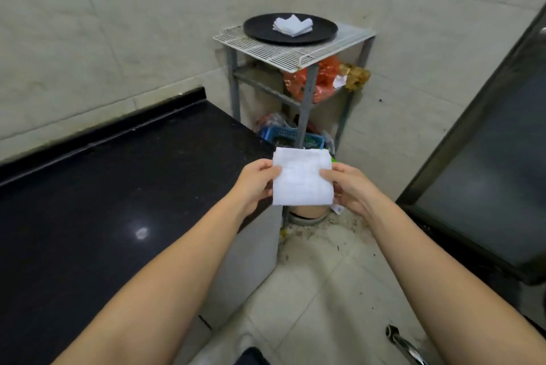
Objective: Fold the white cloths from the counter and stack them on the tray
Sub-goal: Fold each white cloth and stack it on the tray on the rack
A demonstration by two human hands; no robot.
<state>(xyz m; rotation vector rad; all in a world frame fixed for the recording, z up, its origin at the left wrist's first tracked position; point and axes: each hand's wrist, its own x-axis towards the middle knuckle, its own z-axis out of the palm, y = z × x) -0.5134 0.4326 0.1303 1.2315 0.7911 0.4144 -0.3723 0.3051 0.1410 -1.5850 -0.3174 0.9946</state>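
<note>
Left hand (256,184), right hand (348,190) pinch folded cloth (301,180) edges, midair.

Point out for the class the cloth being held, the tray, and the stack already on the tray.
cloth (301,180): head view, middle of its white face, between the two hands.
tray (260,30): head view, bare black surface left of the stack.
stack (292,25): head view, top of the folded white cloths.
</note>
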